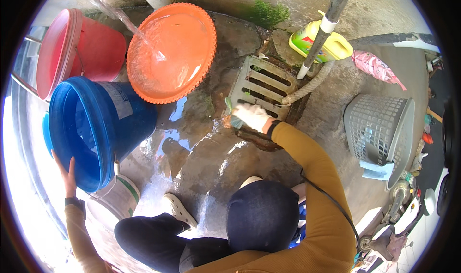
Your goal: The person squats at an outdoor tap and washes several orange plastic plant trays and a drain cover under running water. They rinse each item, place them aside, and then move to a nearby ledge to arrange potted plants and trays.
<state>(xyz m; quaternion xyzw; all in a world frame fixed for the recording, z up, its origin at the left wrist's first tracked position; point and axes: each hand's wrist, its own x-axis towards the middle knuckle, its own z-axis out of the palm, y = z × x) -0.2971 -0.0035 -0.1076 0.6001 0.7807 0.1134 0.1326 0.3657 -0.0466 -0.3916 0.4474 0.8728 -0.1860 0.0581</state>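
My right hand (253, 117), in a pale glove, is at the lower left edge of a slotted drain grate (257, 82), closed around a brush (236, 122) that it partly hides. My left hand (67, 172) touches the rim of a large blue plastic bucket (135, 105), thumb and fingers spread. Beyond the bucket, a stream of water (124, 19) pours into an orange scalloped basin (180, 49). A ribbed drain hose (311, 84) and the lower end of a pipe (316, 42) meet the grate's right side.
A red bucket (99, 46) stands at the upper left, a white bucket (113, 201) below the blue one. At the right are a yellow detergent jug (336, 48), a pink packet (376, 69) and a grey perforated basket (374, 125). Wet stone floor (201, 157) lies before my feet.
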